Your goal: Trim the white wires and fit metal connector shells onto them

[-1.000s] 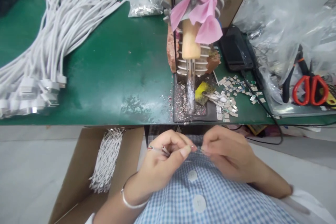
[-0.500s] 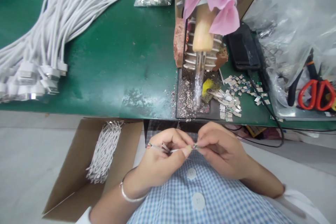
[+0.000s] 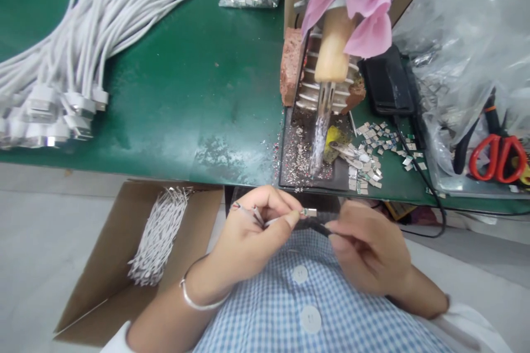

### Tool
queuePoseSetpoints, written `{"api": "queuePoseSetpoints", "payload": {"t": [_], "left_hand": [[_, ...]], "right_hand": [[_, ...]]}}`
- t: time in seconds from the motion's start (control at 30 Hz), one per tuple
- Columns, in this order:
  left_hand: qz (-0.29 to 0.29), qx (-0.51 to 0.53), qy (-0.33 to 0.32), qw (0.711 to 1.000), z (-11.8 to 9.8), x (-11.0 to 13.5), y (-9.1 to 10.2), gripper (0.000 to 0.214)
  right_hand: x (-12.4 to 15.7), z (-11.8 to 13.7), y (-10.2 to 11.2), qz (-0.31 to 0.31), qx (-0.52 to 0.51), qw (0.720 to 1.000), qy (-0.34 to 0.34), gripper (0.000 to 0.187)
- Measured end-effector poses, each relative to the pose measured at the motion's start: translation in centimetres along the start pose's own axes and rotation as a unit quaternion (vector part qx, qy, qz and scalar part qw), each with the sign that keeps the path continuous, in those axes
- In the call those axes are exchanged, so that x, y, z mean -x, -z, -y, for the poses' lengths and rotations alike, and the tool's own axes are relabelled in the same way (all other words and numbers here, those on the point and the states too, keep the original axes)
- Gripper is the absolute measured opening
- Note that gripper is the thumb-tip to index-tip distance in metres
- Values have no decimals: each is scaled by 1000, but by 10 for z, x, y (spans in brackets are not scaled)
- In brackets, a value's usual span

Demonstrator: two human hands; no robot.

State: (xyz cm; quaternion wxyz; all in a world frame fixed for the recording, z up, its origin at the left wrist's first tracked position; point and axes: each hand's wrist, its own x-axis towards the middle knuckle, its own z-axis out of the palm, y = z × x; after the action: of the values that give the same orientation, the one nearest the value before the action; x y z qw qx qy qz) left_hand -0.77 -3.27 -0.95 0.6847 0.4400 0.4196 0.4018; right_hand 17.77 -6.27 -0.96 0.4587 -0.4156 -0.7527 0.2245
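My left hand point(image 3: 252, 237) is closed in a pinch just below the table edge, holding a thin cable end with a small metal connector piece point(image 3: 309, 212) sticking out past my fingertips. Thin coloured wire ends point(image 3: 244, 210) show behind my fingers. My right hand point(image 3: 368, 245) is closed round a thin dark tool point(image 3: 317, 226), whose tip reaches towards the connector piece. Both hands hover above my blue checked shirt. A soldering iron point(image 3: 327, 88) with a wooden handle hangs tip-down over a dark tray point(image 3: 298, 160) straight ahead.
A big bundle of white cables point(image 3: 83, 44) lies at the left on the green table point(image 3: 186, 94). Small metal parts point(image 3: 370, 151) are scattered beside the tray. Red-handled scissors point(image 3: 497, 157) and plastic bags sit at the right. A cardboard box point(image 3: 116, 265) with white cable ends stands below left.
My right hand has drawn back to the right, away from my left fingertips, and the metal connector piece now shows clearly. The view has shifted slightly, so the table sits lower and further right.
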Motion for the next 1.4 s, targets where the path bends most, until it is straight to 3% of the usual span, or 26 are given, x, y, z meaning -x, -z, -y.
{"api": "queuePoseSetpoints", "payload": {"t": [0.13,0.3,0.47,0.8,1.17,1.4], "left_hand": [[-13,5,-4,1000,-5,-8,-2,17],[-13,0,-17,1000,-8,-15,-6,15],[-23,9,-17,1000,-9,-20,-8,14],[-40,25,-19,999,-7,-29,-8,13],[-6,80,-24,996,-8,-30,-7,12],[-22,70,-19,997,-12,-30,-9,12]], "right_hand": [[-1,-2,-5,5,46,999,-22,11],[-3,-8,-8,-46,48,997,27,17],[-9,-8,-9,-28,54,998,30,22],[-15,-9,-8,-61,51,997,11,21],[-19,-7,-6,-67,49,996,12,21],[-20,-5,-5,-59,67,996,10,22]]}}
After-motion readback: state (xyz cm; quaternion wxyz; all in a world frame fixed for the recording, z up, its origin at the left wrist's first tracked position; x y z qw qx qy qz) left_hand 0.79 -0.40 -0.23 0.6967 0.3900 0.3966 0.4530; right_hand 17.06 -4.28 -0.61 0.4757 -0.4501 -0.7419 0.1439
